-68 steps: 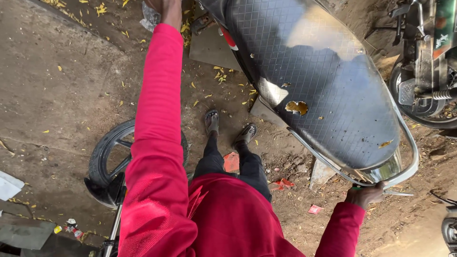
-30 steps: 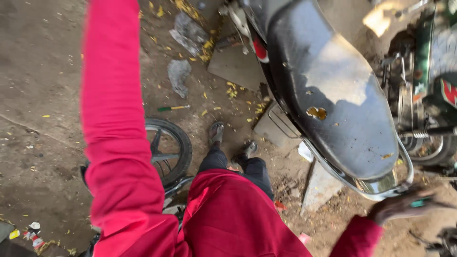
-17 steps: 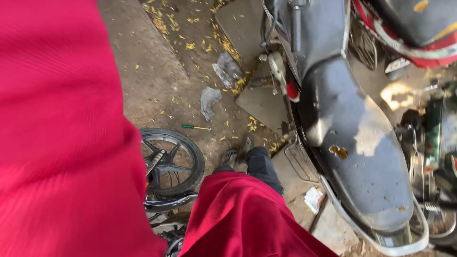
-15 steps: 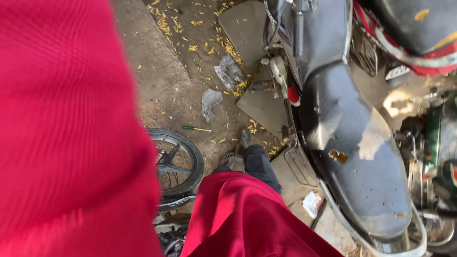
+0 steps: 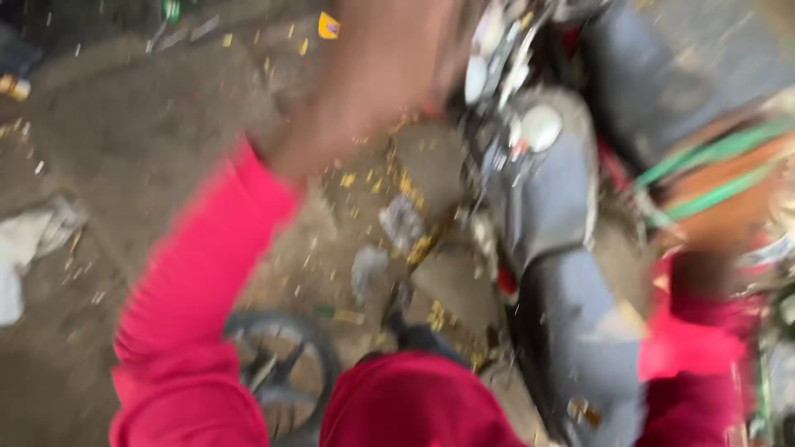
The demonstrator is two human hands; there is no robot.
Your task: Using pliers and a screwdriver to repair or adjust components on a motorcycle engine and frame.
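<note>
The whole view is motion-blurred. My left arm in a red sleeve reaches up from the lower left. My left hand (image 5: 377, 79) is a brown blur near the front end of a grey motorcycle (image 5: 551, 194), by its round gauges. Whether it holds anything is not visible. My right hand (image 5: 702, 277) shows as a dark blur above its red cuff, to the right of the motorcycle's seat (image 5: 584, 339). Its fingers cannot be made out. My red-clad lap fills the bottom centre.
A loose spoked wheel (image 5: 281, 372) lies on the dirt ground at my lower left. White rags (image 5: 29, 244) lie at the far left. Scraps and yellow leaves litter the ground. A second vehicle with green straps (image 5: 712, 165) stands at the right.
The view has swung forward along the motorcycle. My left sleeve no longer covers the left half of the view and now stretches ahead. My right hand has come into view beside the seat.
</note>
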